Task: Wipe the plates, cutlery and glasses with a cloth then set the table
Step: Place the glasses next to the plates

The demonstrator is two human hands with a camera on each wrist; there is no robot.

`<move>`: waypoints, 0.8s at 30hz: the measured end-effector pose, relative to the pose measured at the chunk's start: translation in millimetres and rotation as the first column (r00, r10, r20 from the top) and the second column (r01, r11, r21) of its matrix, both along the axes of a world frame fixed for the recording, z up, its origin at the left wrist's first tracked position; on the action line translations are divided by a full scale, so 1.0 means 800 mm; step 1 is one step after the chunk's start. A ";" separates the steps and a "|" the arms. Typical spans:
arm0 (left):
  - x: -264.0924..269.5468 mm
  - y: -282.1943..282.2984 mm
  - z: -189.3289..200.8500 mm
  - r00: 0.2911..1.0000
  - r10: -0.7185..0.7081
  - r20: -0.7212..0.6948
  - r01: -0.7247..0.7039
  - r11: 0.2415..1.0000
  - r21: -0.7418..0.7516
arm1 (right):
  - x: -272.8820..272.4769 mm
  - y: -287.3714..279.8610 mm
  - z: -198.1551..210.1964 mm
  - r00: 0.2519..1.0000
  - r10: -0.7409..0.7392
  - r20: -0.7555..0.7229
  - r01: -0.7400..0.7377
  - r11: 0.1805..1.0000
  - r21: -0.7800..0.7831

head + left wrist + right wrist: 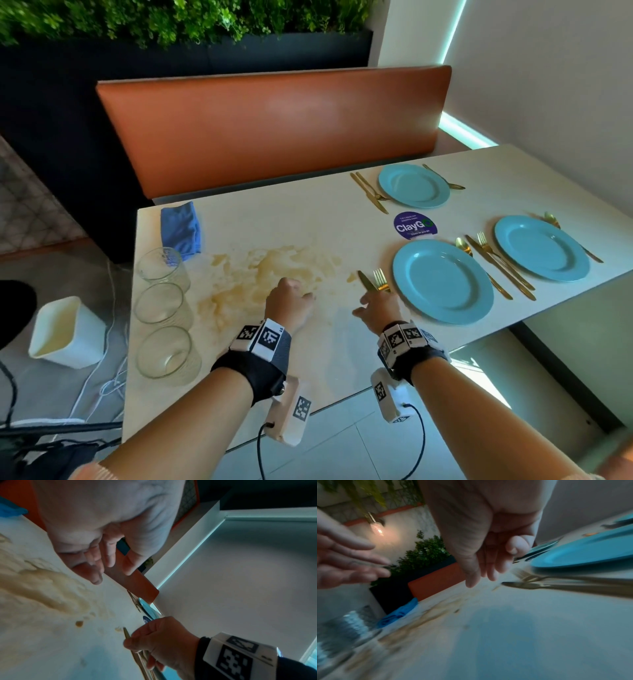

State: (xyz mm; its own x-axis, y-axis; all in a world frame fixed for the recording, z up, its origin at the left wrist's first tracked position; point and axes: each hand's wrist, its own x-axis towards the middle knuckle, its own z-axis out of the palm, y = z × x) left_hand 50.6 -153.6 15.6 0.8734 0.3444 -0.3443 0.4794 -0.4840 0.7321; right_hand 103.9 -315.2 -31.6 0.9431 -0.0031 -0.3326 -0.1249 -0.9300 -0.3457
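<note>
Three light blue plates lie on the white table (342, 212): a near plate (442, 281), a far plate (413, 185) and a right plate (541, 247), each with gold cutlery beside it. My right hand (375, 303) hovers with relaxed fingers over the handles of the gold knife (365, 281) and fork (380, 279) left of the near plate; both lie flat on the table (522, 585). My left hand (294, 298) is loosely curled over the table's middle and holds nothing (102, 561). The folded blue cloth (181, 229) lies at the far left corner.
Three empty glasses (163, 265), (163, 303), (168, 353) stand in a row along the table's left edge. A wide brownish stain (267, 270) covers the table's middle. A purple sticker (415, 225) sits between the plates. An orange bench (274, 126) runs behind; a white bin (66, 332) stands on the floor.
</note>
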 end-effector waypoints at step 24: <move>-0.087 0.294 -0.035 0.727 0.675 0.130 -0.674 0.737 -0.052 | -0.128 0.302 -0.053 0.884 0.456 -0.104 -0.383 0.832 0.401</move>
State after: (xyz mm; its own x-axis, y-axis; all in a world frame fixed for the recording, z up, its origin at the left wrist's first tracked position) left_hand -19.3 81.8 -12.4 0.4476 0.8600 -0.2452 0.5786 -0.0695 0.8126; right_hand 1.8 -73.8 -73.6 0.7450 0.5325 -0.4019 0.1526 -0.7224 -0.6744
